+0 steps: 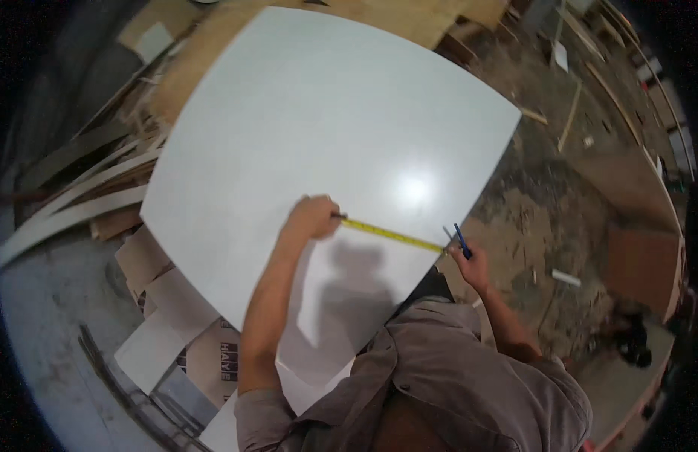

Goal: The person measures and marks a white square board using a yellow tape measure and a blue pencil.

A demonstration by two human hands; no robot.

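A large white panel [311,120] lies in front of me, its right edge running close to my body. My left hand [310,218] is closed round a tape measure, whose case is mostly hidden by the fingers. From it a yellow tape blade [390,235] stretches across the panel to the right edge. There my right hand [473,265] is closed on a blue pen [462,242], which points upward. Its fingertips are at the tape's end, by the panel edge; whether they pinch the tape cannot be made out.
Wood strips [100,203] are piled to the left of the panel. Cardboard pieces [187,313] lie at the lower left. Scraps litter the floor [522,218] on the right, near a brown board [641,267]. A plywood sheet [394,19] shows beyond the panel.
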